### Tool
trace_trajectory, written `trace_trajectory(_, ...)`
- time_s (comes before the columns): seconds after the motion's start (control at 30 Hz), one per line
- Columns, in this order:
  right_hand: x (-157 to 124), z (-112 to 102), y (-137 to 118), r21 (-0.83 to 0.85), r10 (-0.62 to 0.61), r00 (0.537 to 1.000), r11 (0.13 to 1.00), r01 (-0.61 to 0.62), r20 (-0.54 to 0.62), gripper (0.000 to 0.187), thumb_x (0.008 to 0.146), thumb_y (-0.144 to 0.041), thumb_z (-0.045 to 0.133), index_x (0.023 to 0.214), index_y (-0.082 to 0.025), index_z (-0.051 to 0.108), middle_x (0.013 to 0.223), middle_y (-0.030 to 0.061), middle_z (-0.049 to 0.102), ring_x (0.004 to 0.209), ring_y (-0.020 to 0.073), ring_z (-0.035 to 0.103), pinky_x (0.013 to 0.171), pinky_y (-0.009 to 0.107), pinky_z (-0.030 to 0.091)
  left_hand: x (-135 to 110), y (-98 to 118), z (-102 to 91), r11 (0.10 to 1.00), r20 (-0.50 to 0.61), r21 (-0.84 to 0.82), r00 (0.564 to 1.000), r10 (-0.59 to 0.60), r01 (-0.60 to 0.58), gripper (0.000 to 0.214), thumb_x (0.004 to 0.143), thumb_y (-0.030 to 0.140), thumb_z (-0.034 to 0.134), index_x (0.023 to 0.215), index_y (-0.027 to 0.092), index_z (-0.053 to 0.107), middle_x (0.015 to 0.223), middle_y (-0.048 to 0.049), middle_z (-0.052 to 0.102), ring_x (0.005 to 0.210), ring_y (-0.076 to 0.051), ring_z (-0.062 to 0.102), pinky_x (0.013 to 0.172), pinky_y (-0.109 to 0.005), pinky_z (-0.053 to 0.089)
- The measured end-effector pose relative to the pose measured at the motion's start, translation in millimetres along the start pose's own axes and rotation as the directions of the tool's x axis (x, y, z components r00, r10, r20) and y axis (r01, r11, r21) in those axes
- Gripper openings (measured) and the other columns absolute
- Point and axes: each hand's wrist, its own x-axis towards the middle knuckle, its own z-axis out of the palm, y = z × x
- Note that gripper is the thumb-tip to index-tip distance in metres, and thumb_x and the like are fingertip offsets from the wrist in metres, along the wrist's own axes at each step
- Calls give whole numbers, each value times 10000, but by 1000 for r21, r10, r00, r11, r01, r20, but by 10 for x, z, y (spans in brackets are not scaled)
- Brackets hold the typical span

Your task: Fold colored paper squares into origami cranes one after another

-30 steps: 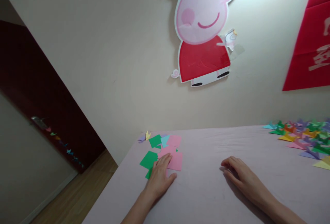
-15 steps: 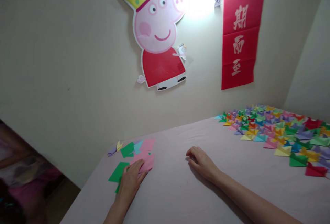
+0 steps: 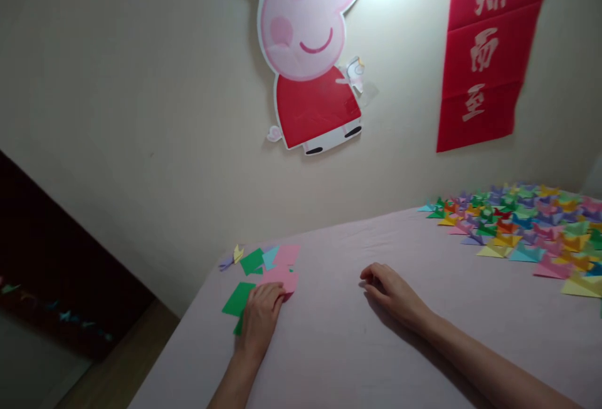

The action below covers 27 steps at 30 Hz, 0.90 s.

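My left hand [image 3: 263, 315] is over the paper pieces at the left of the table, its fingers closed at the near edge of a pink sheet of paper [image 3: 286, 278]. A corner of that sheet is bent up beside the fingertips. Partly under the same hand lies a green sheet [image 3: 238, 298]. Behind it are another green sheet [image 3: 252, 261], a light blue piece [image 3: 269, 257] and a second pink sheet [image 3: 289, 253]. My right hand [image 3: 388, 290] rests on the cloth in the middle, fingers loosely curled together, with nothing seen in them.
Rows of folded paper figures [image 3: 510, 239] in many colours cover the right back of the table [image 3: 329, 346]. Two small folded pieces [image 3: 232, 258] lie at its left back edge. On the wall hang a cartoon pig cutout [image 3: 313, 108] and a red banner [image 3: 484, 76].
The view has turned left and slightly down. My left hand's fingers have drawn together at the pink sheet, whose near corner now lifts. The right hand stays on the cloth, slightly more curled.
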Motion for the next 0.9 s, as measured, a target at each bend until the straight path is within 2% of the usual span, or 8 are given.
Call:
trace_trajectory(0.13, -3, -8, 11, 1, 11, 1000, 1000, -11, 20, 136, 837, -256, 484, 899, -198, 591, 879, 70, 642, 850, 238, 596, 797, 394, 473, -9, 36, -29, 989, -22, -94, 993, -118, 115, 200, 816, 78, 536, 834, 225, 670, 1065, -42, 708, 1042, -245, 604, 961, -432, 407)
trace_trajectory(0.23, -20, -9, -1, -8, -7, 1000, 1000, 7, 15, 139, 850, -273, 489, 904, -201, 594, 873, 66, 640, 835, 234, 601, 785, 392, 489, -19, 115, -5, 948, -29, -241, 974, -223, 210, 181, 804, 88, 522, 827, 218, 647, 1052, -43, 696, 1046, -233, 600, 972, -407, 403)
trace_trajectory(0.33, -45, 12, -29, 21, -111, 994, 994, 111, -12, 168, 874, -275, 496, 996, -208, 590, 931, 67, 643, 860, 223, 605, 795, 383, 510, -11, 320, 91, 851, 24, -434, 948, -316, 295, 91, 871, 247, 524, 893, 207, 603, 908, -31, 682, 856, -203, 633, 784, -321, 465)
trace_trajectory(0.4, -61, 34, -45, 49, -204, 978, 977, 206, -47, 224, 881, -236, 489, 1093, -215, 560, 981, 69, 639, 876, 211, 606, 802, 372, 527, 12, 503, 191, 753, 99, -565, 934, -345, 338, 172, 893, 365, 509, 870, 198, 539, 741, -3, 629, 705, -174, 614, 653, -267, 448)
trace_trajectory(0.5, -76, 46, -62, 42, -325, 937, 942, 333, -128, 337, 872, -135, 446, 1189, -231, 507, 1071, 81, 620, 901, 195, 613, 796, 354, 548, 73, 762, 352, 575, 272, -712, 913, -302, 403, 300, 865, 472, 513, 956, 186, 501, 665, 15, 599, 606, -155, 597, 571, -237, 429)
trace_trajectory(0.6, -80, 4, -98, -60, -435, 890, 900, 431, -138, 421, 846, -44, 403, 1191, -250, 527, 1163, 91, 597, 1051, 204, 600, 868, 367, 543, 153, 935, 472, 437, 421, -762, 878, -226, 478, 377, 782, 434, 597, 1028, 166, 496, 684, 0, 623, 583, -159, 600, 547, -239, 433)
trace_trajectory(0.77, -103, -140, -222, -249, -573, 815, 780, 574, 83, 333, 889, -40, 424, 1063, -242, 622, 1188, 96, 637, 1092, 227, 578, 885, 381, 533, 286, 1069, 557, 328, 522, -777, 841, -141, 538, 346, 735, 302, 617, 1031, 164, 502, 752, -17, 659, 568, -137, 576, 530, -221, 393)
trace_trajectory(0.9, -228, -283, -211, -306, -577, 790, 729, 613, 209, 290, 914, -74, 443, 1062, -234, 634, 1166, 86, 673, 1045, 225, 588, 867, 366, 524, 335, 1138, 599, 295, 543, -786, 835, -94, 544, 325, 738, 248, 598, 1040, 161, 514, 779, -18, 656, 596, -130, 573, 545, -212, 378)
